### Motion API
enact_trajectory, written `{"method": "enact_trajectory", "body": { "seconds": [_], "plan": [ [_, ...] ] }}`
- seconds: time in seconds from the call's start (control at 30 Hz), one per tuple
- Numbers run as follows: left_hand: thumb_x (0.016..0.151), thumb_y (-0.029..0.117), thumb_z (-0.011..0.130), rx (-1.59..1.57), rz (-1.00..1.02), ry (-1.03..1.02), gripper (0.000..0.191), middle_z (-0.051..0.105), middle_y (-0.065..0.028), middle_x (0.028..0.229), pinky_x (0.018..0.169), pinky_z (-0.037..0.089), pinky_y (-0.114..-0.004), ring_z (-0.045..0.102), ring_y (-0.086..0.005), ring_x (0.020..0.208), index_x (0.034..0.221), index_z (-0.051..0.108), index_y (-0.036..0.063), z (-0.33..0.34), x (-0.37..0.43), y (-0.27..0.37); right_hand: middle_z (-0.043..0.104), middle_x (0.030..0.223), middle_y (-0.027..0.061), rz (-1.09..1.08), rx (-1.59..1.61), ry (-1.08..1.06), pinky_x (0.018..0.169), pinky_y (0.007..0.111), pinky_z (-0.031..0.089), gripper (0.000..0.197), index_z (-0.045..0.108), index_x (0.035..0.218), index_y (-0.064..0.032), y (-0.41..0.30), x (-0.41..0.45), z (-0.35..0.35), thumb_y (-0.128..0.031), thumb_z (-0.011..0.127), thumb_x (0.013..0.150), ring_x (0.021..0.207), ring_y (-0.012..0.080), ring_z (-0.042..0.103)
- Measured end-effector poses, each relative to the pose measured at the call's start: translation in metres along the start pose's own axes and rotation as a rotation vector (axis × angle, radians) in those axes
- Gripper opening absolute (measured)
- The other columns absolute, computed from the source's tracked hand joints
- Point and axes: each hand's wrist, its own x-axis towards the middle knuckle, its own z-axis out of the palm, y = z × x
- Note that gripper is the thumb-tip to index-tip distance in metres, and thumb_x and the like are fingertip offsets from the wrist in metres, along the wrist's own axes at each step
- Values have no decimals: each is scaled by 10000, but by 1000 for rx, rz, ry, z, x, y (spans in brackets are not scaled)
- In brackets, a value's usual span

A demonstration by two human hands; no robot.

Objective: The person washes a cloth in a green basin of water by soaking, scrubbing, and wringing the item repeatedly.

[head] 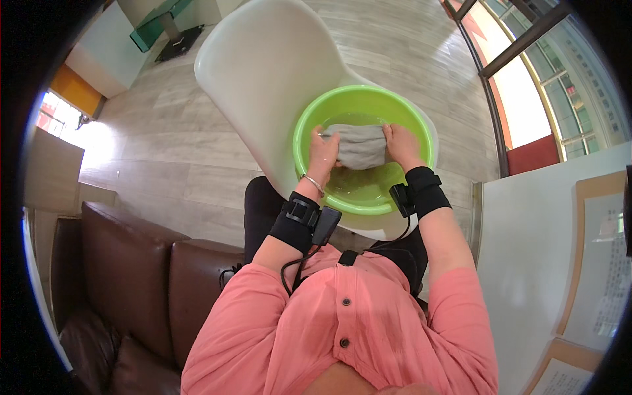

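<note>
A grey cloth [363, 146] is stretched between my two hands, above the water in a light green plastic basin [300, 106]. At its left end, my left hand [323, 154] grips it between thumb and fingers, and a metal bangle circles that wrist. My right hand [401, 144] pinches the cloth's right end. The basin rests on the seat of a white plastic chair [271, 64]. Shallow water [358, 190] shows below the cloth. Parts of the fingers are hidden behind the cloth.
Black straps with cabled devices are on both forearms. A brown leather sofa [128, 261] stands at lower left. On the right are a white surface [513, 237] with framed papers and a window [523, 94]. A stand with a dark base [180, 44] is at upper left.
</note>
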Motion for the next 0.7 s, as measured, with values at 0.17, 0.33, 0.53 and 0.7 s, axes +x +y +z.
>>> {"method": "enact_trajectory", "body": {
  "seconds": [0.17, 0.33, 0.53, 0.7],
  "plan": [
    [750, 194, 546, 0, -99, -18, 514, 564, -219, 1063, 823, 447, -360, 565, -290, 949, 1190, 458, -56, -25, 43, -66, 617, 861, 197, -39, -194, -229, 722, 451, 456, 346, 624, 885, -40, 13, 6, 6, -341, 455, 870, 809, 373, 583],
    [697, 128, 528, 541, 202, -79, 384, 571, -275, 1015, 818, 433, -392, 550, -386, 943, 1018, 581, -76, -14, 40, -49, 628, 904, 174, -4, -323, -283, 750, 440, 466, 293, 624, 899, -45, 17, 4, 16, -312, 541, 811, 870, 340, 598],
    [719, 97, 515, 66, -189, -349, 378, 584, -235, 1018, 819, 424, -378, 553, -352, 959, 1047, 547, -89, -2, 6, -5, 629, 889, 199, -158, -292, -580, 723, 405, 474, 353, 626, 905, -2, -7, 3, 52, -293, 616, 706, 834, 340, 602],
    [724, 84, 507, 161, -103, -98, 398, 536, -233, 1097, 893, 399, -355, 514, -348, 1027, 1088, 523, -73, -5, 34, -46, 620, 771, 204, -300, 67, -594, 663, 361, 463, 433, 621, 847, 42, -10, 3, 45, -368, 633, 707, 705, 294, 596]
  ]
}}
